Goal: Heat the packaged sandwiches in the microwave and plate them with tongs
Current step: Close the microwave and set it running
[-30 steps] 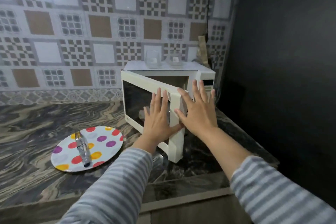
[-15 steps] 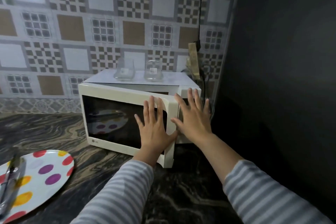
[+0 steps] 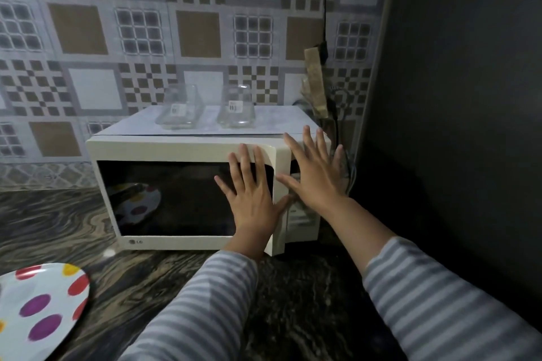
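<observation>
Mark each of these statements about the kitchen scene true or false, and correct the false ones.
1. The left hand lies flat with straight fingers on the microwave door. True.
2. The right hand grips a pair of tongs. False: it holds nothing; its fingers are spread over the microwave's right end.
3. Two clear glass containers stand on top of the microwave. True.
4. The spotted plate sits on top of the microwave. False: it lies on the counter, front left of the microwave.
5. The microwave door stands wide open. False: it is shut or very nearly shut against the body.
</observation>
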